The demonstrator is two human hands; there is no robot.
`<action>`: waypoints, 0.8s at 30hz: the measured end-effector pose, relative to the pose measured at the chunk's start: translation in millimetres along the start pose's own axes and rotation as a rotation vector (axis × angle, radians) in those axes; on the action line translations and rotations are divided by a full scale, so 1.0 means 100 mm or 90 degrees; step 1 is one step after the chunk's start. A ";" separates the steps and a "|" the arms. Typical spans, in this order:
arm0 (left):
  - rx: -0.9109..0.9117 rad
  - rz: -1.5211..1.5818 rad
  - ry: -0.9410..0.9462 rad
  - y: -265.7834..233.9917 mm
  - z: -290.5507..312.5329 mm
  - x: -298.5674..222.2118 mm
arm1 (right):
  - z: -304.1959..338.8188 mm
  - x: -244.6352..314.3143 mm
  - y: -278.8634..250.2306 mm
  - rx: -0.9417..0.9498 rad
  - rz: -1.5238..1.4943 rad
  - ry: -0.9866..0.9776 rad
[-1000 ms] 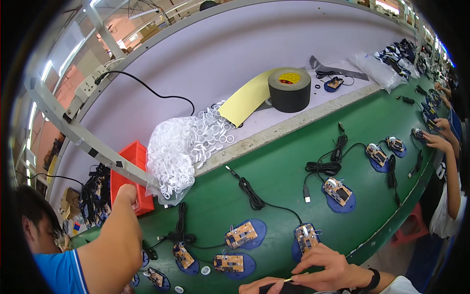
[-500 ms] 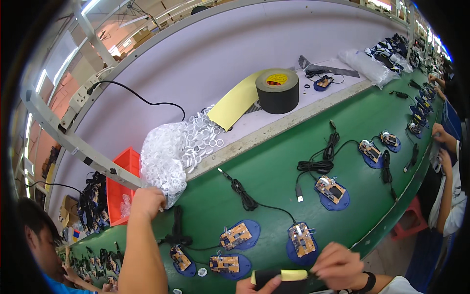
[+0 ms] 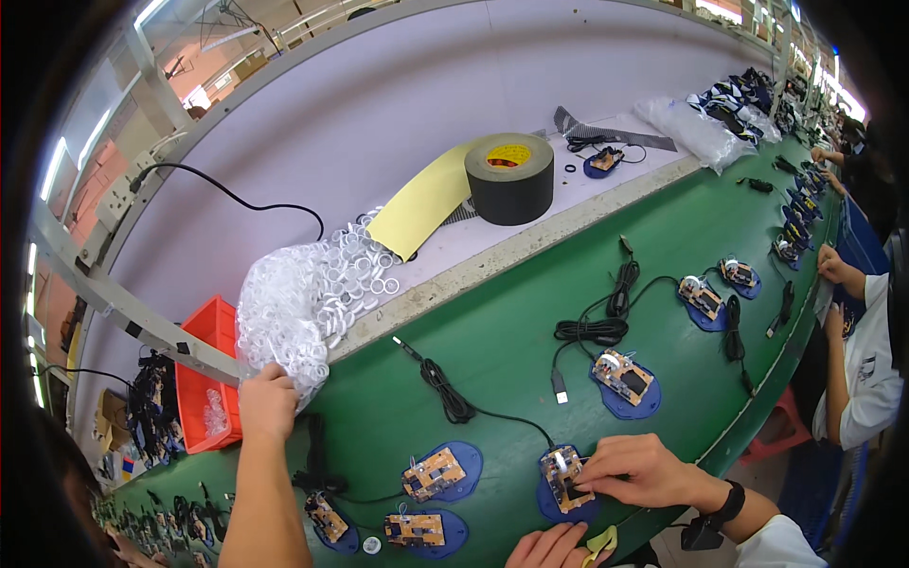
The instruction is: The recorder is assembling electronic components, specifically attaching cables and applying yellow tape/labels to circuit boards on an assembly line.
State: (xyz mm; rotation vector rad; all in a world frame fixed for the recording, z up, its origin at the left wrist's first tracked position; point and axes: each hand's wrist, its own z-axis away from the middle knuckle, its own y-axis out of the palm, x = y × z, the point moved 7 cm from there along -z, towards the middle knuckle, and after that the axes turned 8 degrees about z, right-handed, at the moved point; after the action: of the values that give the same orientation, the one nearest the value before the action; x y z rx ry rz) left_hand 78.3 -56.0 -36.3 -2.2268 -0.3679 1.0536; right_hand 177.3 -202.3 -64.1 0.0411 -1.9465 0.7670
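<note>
My right hand [image 3: 632, 470], with a black band at the wrist, reaches in from the lower right. Its fingertips are pinched together on the circuit board of an open computer-mouse base [image 3: 557, 511]; a small dark patch shows under them, and I cannot make out whether they hold it. At the lower edge, partly cut off, my left hand [image 3: 546, 547] is closed on a piece of yellow-backed black tape [image 3: 600, 543]. More mouse bases lie left of my hands, such as one blue base [image 3: 464, 470] and another [image 3: 454, 536]. A cable runs from the worked base.
A co-worker's bare arm [image 3: 262, 492] reaches to a plastic bag of white rings [image 3: 284, 303]. Behind stand a wide tape roll [image 3: 511, 194] and a red bin [image 3: 204, 379]. Cabled mouse bases [image 3: 630, 402] line the green bench [image 3: 511, 331]. Another person [image 3: 866, 379] works at the right.
My right hand has left the tape and moved up-left onto the mouse board. My left hand has shifted right with the tape. The whole view has shifted slightly.
</note>
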 end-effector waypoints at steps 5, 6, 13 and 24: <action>0.023 -0.034 -0.002 0.09 0.14 0.00 | 0.00 0.04 0.03 0.014 0.037 -0.014; 0.023 -0.031 -0.005 0.10 0.12 0.01 | 0.00 0.03 0.02 0.013 0.038 -0.012; 0.031 -0.022 -0.010 0.12 0.09 0.05 | 0.05 -0.04 0.06 0.018 0.048 -0.032; 0.082 -0.010 -0.091 0.17 0.05 0.18 | 0.13 0.06 0.12 -0.005 0.196 -0.062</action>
State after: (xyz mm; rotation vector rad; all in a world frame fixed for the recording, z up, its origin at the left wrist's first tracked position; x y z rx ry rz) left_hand 85.7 -58.0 -60.5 -2.0380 -0.3666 1.1973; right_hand 160.2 -198.1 -69.3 -0.2346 -2.0751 0.9727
